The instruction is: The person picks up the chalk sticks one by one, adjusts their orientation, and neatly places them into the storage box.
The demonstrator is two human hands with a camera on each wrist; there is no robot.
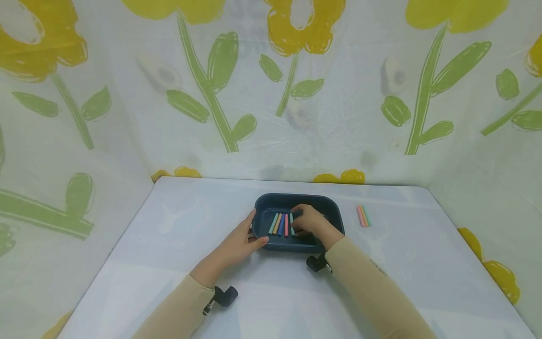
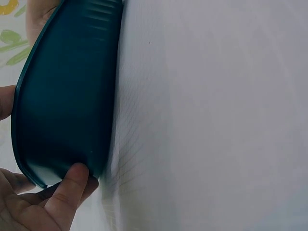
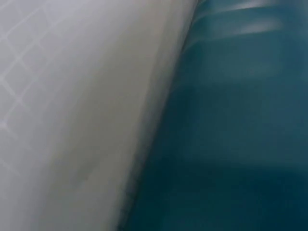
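Observation:
A dark blue-green rectangular tray [image 1: 271, 200] stands on the table, with several coloured chalk sticks [image 1: 286, 226] side by side in it. My left hand [image 1: 237, 242] holds the tray's left end, thumb at the front rim. In the left wrist view, the fingers [image 2: 67, 197] of that hand press against the tray's outer wall [image 2: 62, 106]. Reaching over the front rim, my right hand [image 1: 312, 221] pinches a pale green chalk stick [image 1: 292, 225] at the right of the row. The right wrist view shows only the tray's outer side [image 3: 231, 130], with that hand hidden.
To the right of the tray, three more chalk sticks [image 1: 363, 215], pink, orange and green, lie together on the white table [image 1: 203, 212]. Behind the table's far edge hangs a flower-patterned sheet [image 1: 347, 117]. Both wrists carry small black cameras [image 1: 226, 296].

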